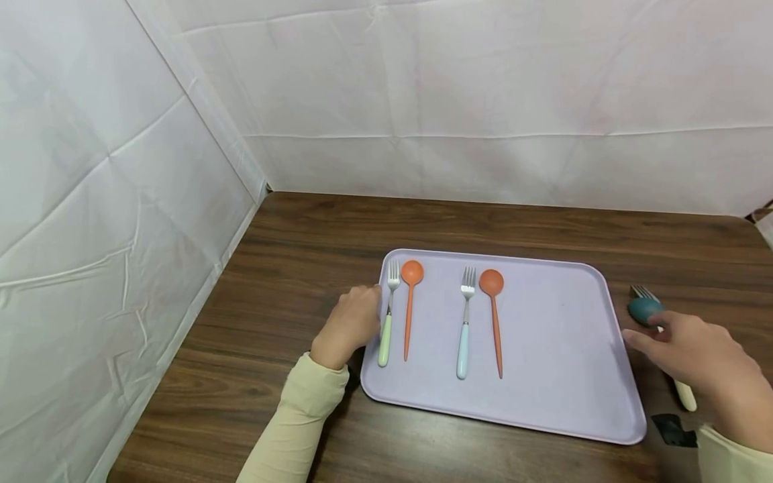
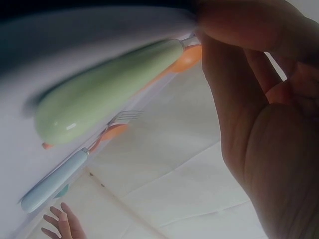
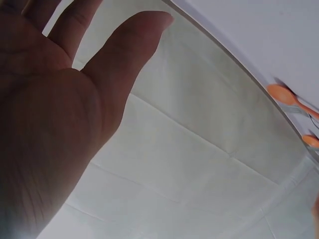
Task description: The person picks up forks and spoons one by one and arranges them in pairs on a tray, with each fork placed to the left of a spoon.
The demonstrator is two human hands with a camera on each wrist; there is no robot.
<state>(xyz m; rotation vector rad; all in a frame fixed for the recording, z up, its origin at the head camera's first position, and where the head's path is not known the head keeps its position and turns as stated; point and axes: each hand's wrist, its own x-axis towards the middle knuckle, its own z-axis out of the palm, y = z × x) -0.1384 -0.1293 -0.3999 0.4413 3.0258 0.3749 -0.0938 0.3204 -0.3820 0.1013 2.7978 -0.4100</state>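
In the head view my left hand [image 1: 353, 322] grips the left rim of a lilac tray [image 1: 555, 349], fingers bent at the edge beside a green-handled fork [image 1: 385, 335]. That fork's handle looms large in the left wrist view, next to the thumb. To its right on the tray lie an orange spoon [image 1: 409, 302], a blue-handled fork [image 1: 464, 335] and another orange spoon [image 1: 495, 315]. Beyond the tray's right side, my right hand [image 1: 700, 349] is over a teal spoon [image 1: 643, 309] and a fork [image 1: 643, 292], thumb spread away and fingers loose. A cream handle [image 1: 685, 396] shows below that hand.
The tray sits on a dark wood table [image 1: 253, 322]. White cloth walls [image 1: 483, 100] rise behind it and on the left. A small black piece [image 1: 673, 429] lies near the tray's lower right corner, close to the right sleeve [image 1: 731, 459].
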